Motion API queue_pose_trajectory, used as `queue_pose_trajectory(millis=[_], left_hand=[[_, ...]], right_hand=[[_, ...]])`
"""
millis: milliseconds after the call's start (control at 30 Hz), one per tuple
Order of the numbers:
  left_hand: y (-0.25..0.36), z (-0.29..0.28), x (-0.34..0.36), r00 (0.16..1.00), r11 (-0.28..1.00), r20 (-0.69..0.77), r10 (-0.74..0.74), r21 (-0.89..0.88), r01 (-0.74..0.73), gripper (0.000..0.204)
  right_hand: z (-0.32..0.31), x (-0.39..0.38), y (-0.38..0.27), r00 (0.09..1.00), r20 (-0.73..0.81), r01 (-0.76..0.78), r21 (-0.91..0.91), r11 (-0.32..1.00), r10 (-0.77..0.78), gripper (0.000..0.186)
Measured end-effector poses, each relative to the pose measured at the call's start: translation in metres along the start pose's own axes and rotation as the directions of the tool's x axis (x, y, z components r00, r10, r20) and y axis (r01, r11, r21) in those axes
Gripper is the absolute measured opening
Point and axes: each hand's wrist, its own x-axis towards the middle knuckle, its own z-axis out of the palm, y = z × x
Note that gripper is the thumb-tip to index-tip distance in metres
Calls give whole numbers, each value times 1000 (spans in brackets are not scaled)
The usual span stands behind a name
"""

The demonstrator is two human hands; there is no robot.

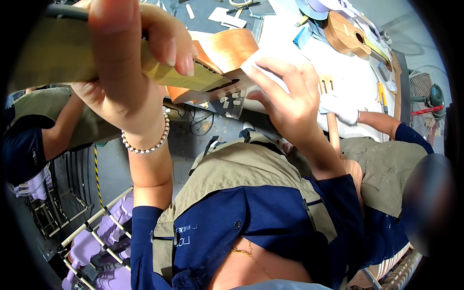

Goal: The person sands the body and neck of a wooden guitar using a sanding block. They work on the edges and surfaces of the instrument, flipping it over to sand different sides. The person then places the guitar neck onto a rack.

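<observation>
My left hand [121, 82] is closed around a long piece covered in yellow tape [203, 77], apparently an instrument's neck, raised close to the camera at the upper left. An orange wooden body [227, 46] sits just behind it, above the table's edge. My right hand [287, 104] is at the far end of the yellow piece, fingers pinched on a white sheet [266, 72] against the wood. A dark slot shows under the tape's end. Below this lies a grey panel with small pale bits [232, 108].
A co-worker's gloved hand [345, 111] holds a wooden neck [331, 125] on the right. Another person [26, 150] is at the left. A ukulele [348, 36] lies on the white bench, near a fan [430, 96]. A rack with purple parts [87, 246] stands lower left.
</observation>
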Motion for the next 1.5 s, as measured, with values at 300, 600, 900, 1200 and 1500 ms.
queue_pose_trajectory(millis=[300, 600, 900, 1200, 1500], left_hand=[[1, 4, -1, 998, 998, -11, 57, -39, -57, 33], [3, 5, 1, 999, 998, -45, 21, -64, -24, 34], [-1, -4, -1, 998, 996, 7, 66, -68, -65, 35], [3, 6, -3, 997, 996, 0, 79, -49, -79, 35], [3, 8, -2, 997, 997, -18, 69, -40, -70, 36]], right_hand=[[28, 9, -7, 995, -69, 70, -53, 996, -74, 41], [21, 13, -5, 995, -4, 100, -62, 993, -100, 42], [5, 4, -1, 991, -41, 127, -54, 990, -129, 33], [22, 9, -12, 999, -8, 31, -51, 998, -32, 37], [18, 12, -9, 997, -23, 67, -32, 997, -68, 40]])
